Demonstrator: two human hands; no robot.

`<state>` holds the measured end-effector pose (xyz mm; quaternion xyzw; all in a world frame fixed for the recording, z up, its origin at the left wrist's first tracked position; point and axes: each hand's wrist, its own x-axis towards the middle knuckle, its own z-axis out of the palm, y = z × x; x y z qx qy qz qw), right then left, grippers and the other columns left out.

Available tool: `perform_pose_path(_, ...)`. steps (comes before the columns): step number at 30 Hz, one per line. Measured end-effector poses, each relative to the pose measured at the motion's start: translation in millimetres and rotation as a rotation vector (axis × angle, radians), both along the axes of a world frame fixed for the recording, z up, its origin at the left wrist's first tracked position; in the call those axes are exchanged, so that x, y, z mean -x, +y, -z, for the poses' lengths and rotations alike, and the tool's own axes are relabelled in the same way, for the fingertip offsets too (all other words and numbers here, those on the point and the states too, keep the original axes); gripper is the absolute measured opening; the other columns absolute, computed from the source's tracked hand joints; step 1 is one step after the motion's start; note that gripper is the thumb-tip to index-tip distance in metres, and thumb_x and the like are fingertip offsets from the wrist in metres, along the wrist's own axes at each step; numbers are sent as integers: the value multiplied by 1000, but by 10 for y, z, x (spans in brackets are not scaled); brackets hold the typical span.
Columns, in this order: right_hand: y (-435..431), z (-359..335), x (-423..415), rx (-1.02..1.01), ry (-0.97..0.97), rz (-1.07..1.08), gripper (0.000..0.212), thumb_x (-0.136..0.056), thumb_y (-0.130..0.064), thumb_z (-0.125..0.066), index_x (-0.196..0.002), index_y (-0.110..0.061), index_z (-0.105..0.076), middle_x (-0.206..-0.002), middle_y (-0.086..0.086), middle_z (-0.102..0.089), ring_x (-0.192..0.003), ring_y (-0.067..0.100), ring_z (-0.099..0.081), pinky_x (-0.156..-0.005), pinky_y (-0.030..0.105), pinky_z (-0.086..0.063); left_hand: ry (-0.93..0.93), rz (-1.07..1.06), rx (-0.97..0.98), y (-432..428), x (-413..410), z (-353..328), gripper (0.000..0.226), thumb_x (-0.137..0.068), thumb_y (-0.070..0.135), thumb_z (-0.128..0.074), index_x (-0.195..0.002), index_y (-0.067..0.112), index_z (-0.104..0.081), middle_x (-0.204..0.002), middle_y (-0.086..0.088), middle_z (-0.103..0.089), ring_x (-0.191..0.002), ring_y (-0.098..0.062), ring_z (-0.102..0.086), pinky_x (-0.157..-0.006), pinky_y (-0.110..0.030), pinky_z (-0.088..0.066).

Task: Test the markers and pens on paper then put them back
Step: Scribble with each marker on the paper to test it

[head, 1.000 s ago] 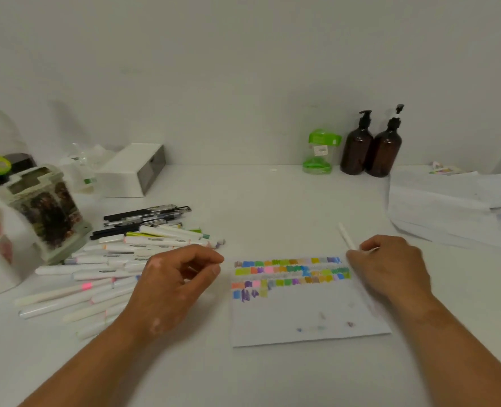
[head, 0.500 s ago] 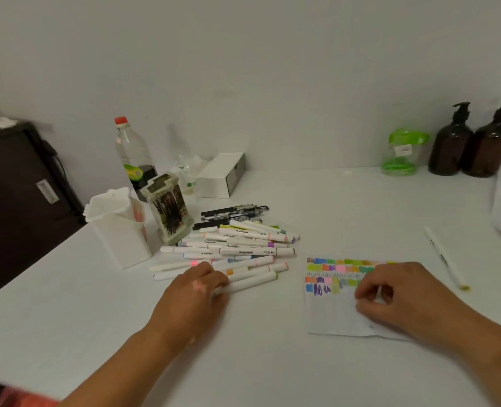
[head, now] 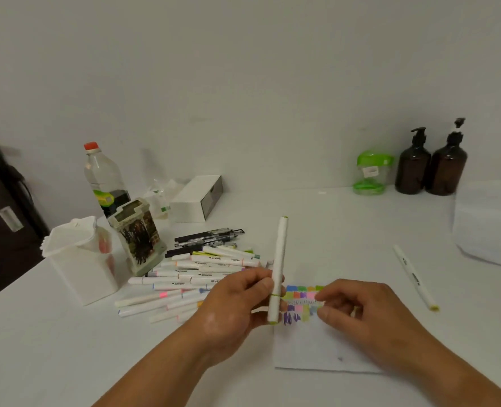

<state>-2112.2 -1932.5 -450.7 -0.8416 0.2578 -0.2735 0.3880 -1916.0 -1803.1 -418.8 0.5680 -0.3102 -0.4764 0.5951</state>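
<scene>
Head view, here we go: your left hand [head: 237,306] has a white marker [head: 278,259] pinched upright at the left edge of the paper [head: 316,348], fingers closed on the lower barrel near its yellow-green band. Your right hand [head: 361,315] rests on the paper by the colour swatches [head: 302,295], fingers loosely curled, gripping nothing I can make out. That marker looks light, stiff and smooth, so I'd keep hold mid-barrel and pull the cap by its end in case it slips; the marker pile [head: 196,274] lies left of the paper, one stray marker [head: 415,277] to its right.
</scene>
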Motion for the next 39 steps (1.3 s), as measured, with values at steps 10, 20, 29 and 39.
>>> perform_pose_path(10,-151,53,-45,-177,-124,190,13,-87,-34,-77,-92,-38,-65,-75,-6,-75,-68,13,-65,-65,26,-49,133,100,146,-594,32,312,31,-80,4,-71,-111,7,-69,-104,-19,-70,-89,-24,-68,-71,-30,-56)
perform_pose_path(20,-245,30,-9,-304,-287,213,29,-83,-1,-78,-83,-30,-72,-69,-6,-63,-54,8,-53,-52,19,-46,-988,127,113,-396,-215,328,32,-90,40,-67,-122,43,-65,-105,22,-69,-91,-3,-67,-74,-12,-51)
perform_pose_path(29,-116,48,-116,-551,-320,-11,30,-67,-29,-83,-93,-18,-75,-64,6,-59,-55,17,-52,-48,27,-44,-1145,263,144,-390,-69,296,24,-100,40,-50,-113,25,-64,-67,13,-55,-65,-3,-50,-60,-15,-37)
perform_pose_path(39,-112,85,-156,-625,-402,57,13,-71,-20,-74,-72,-14,-63,-58,10,-51,-52,20,-46,-44,27,-40,-1150,267,171,-383,-40,329,51,-79,66,-68,-123,43,-56,-75,35,-56,-74,12,-55,-60,-4,-38)
